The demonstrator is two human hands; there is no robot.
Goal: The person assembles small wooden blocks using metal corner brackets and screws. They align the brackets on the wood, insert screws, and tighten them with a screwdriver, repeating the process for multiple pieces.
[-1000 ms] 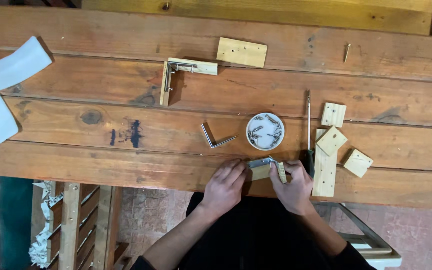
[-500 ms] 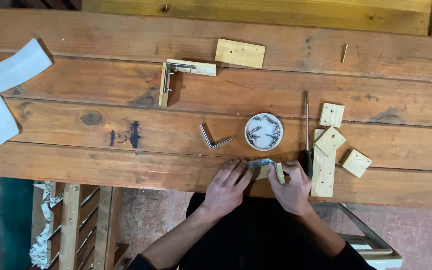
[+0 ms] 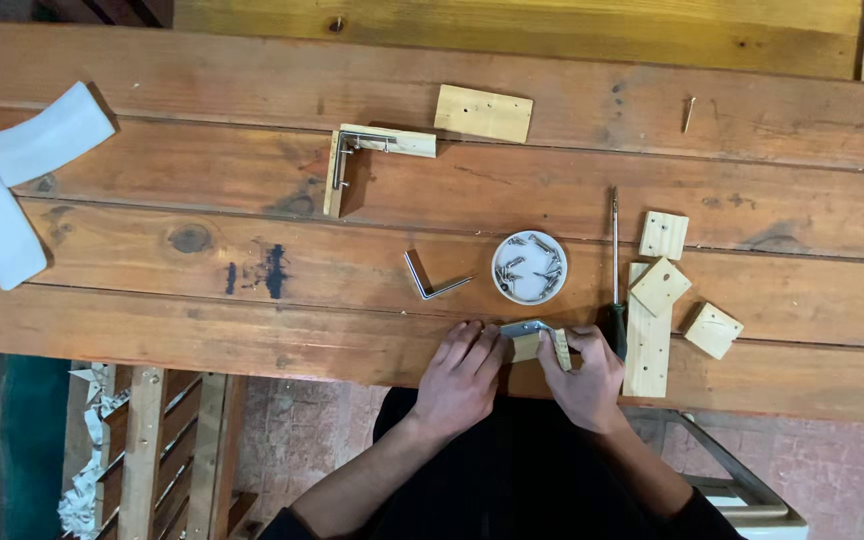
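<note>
At the near edge of the wooden workbench (image 3: 252,330), my left hand (image 3: 462,375) and my right hand (image 3: 584,378) together hold two small wooden pieces (image 3: 540,347) with a metal corner bracket (image 3: 524,327) on top of them. My left fingers press the bracket's left end. My right fingers pinch the right-hand wooden piece. Just beyond stands a small round white dish of screws (image 3: 529,267). A loose metal corner bracket (image 3: 430,282) lies left of the dish. A screwdriver (image 3: 614,270) lies right of my right hand.
Several small wooden blocks (image 3: 664,290) and a longer strip (image 3: 648,345) lie to the right. An assembled wooden corner with a bracket (image 3: 362,160) and a flat block (image 3: 483,113) sit further back. Two white curved pieces (image 3: 22,180) lie far left. A single screw (image 3: 689,114) rests far right.
My hands have barely moved; the fingers shifted slightly on the wooden pieces and bracket.
</note>
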